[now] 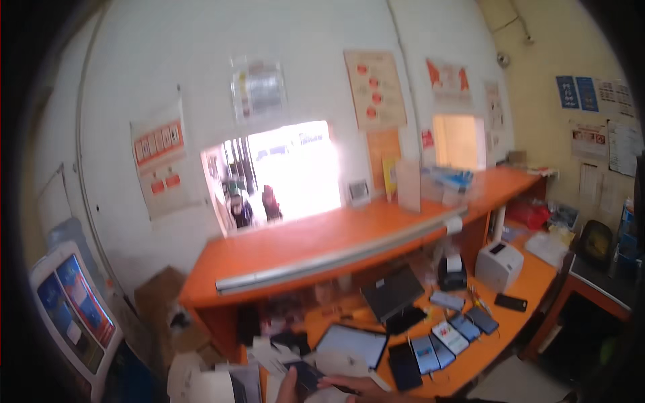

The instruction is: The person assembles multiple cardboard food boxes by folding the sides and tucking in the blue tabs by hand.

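Note:
At the lower edge my left hand grips a dark, flat, rectangular thing, thumb along its side. Blur hides whether it is a phone or a small booklet. My right hand is beside it, its fingers bent in toward the thing's right edge. Something dark and thin shows under those fingers, too blurred to name. White papers or opened packaging are just behind my hands. Beyond lies a tablet-like panel with a pale face. To the right, several phones lie in a row beside a dark tablet.
A dark monitor, a black receipt printer and a white printer stand on the orange desk. Above it runs a raised orange counter. Cardboard boxes and a white-framed display board are at left.

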